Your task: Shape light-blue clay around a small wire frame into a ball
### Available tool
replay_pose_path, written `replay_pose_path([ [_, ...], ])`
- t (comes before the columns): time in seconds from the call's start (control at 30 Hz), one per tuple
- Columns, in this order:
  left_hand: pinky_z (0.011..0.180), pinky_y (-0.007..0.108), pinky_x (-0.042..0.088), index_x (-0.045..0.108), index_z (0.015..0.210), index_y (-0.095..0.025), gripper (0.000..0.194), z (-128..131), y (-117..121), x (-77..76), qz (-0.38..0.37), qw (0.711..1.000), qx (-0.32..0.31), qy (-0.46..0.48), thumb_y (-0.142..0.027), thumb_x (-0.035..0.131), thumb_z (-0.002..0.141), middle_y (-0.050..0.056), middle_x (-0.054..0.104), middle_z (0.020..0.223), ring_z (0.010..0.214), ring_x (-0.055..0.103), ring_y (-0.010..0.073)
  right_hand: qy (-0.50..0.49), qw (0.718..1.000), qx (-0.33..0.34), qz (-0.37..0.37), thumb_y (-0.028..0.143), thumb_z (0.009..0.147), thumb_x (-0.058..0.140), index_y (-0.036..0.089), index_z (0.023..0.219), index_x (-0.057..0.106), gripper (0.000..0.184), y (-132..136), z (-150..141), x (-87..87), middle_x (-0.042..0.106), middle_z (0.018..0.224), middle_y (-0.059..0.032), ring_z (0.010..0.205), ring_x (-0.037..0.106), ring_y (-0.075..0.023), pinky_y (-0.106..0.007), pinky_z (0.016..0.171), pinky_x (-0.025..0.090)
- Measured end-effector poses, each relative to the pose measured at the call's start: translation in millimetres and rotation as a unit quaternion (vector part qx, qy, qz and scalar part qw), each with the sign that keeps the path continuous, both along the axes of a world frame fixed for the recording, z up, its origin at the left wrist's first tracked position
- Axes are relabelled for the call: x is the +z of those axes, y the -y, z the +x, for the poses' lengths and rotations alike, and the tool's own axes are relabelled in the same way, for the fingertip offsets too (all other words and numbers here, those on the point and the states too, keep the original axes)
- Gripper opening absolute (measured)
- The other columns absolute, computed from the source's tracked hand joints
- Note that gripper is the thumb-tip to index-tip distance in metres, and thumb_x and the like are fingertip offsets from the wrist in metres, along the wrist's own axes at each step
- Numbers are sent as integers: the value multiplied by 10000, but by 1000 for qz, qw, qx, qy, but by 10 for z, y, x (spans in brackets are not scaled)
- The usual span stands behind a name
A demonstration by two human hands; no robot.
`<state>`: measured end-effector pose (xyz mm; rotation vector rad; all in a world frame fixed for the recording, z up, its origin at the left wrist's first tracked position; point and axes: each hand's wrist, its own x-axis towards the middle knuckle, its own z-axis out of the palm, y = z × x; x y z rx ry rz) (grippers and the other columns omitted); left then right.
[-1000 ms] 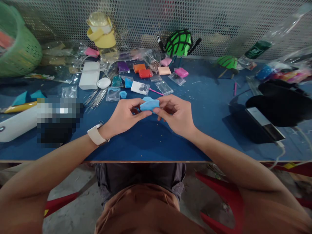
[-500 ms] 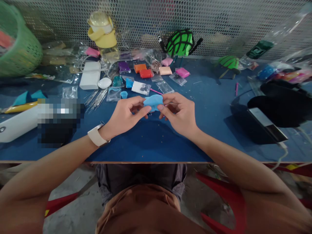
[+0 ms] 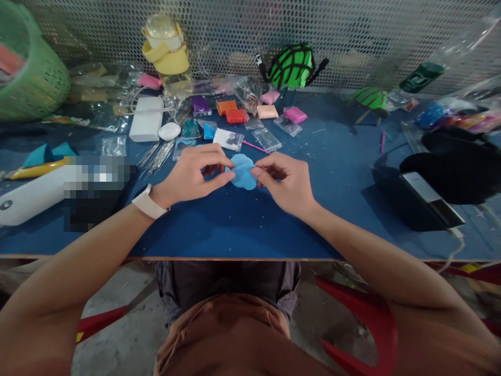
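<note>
Over blue table [image 3: 219, 230] | both hands [image 3: 195, 175] pinching blue petalled piece [image 3: 244, 172] | clay packets [image 3: 237, 116] beyond

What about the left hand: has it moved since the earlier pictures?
Yes: the left hand has shifted forward and slightly left, farther from the table's near edge and closer to the white box.

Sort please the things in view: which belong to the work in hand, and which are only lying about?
In the work:
- blue piece, pinched by left hand and right hand
- perhaps red packet

Probably just lying about:
- green basket
- yellow bottle
- white box
</note>
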<state>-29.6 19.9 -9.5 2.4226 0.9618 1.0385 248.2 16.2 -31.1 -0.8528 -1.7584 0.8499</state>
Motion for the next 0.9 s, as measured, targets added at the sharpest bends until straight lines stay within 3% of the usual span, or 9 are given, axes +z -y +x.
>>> replay_pose_path([
  [0.1, 746, 376, 586, 842, 1193, -208, 224, -142, -116, -12, 13, 999, 21, -37, -359, 726, 1076, 101, 840, 1059, 759, 714, 200, -8, 1000, -9, 16, 736, 1052, 890, 263, 947, 834, 487, -21, 15, 3, 821, 879, -12, 663, 738, -164, -352, 586, 538],
  [0.23, 814, 415, 579, 719, 1453, -204, 525, -251, -200, -50, -38, 990, 30, -130, -354, 774, 953, 113, 868, 1150, 880, 784, 282, -22, 999, -34, 4, 796, 1079, 814, 278, 961, 766, 534, -58, 44, 20, 734, 796, 12, 577, 675, -148, -339, 511, 504],
  [0.37, 765, 415, 577, 679, 1242, -240, 341, -245, -198, -60, -105, 985, 32, -132, -432, 787, 982, 75, 863, 970, 771, 778, 276, -70, 995, -4, -70, 845, 957, 921, 304, 1075, 760, 577, -103, 38, -20, 802, 850, 9, 600, 735, -183, -358, 494, 611],
  [0.47, 717, 402, 600, 659, 1107, -260, 319, -206, -191, -68, -144, 984, 26, -105, -511, 822, 993, 77, 854, 927, 782, 808, 285, -95, 988, 24, -122, 811, 910, 988, 320, 1149, 760, 592, -151, 32, -79, 805, 814, 17, 627, 776, -214, -355, 461, 610],
  [0.7, 687, 383, 647, 662, 1037, -256, 357, -130, -172, -104, -231, 973, 3, -30, -473, 934, 957, 83, 881, 886, 829, 894, 294, -159, 960, 37, -228, 739, 858, 1065, 302, 1147, 786, 594, -238, 73, -141, 774, 829, 19, 663, 740, -187, -295, 432, 563],
  [0.9, 668, 395, 623, 677, 1008, -253, 312, -64, -107, -106, -251, 968, 13, -24, -439, 922, 955, 79, 903, 872, 799, 877, 298, -145, 960, 45, -236, 706, 873, 1063, 312, 1167, 814, 552, -239, 89, -126, 738, 877, 14, 710, 705, -176, -287, 458, 593],
])
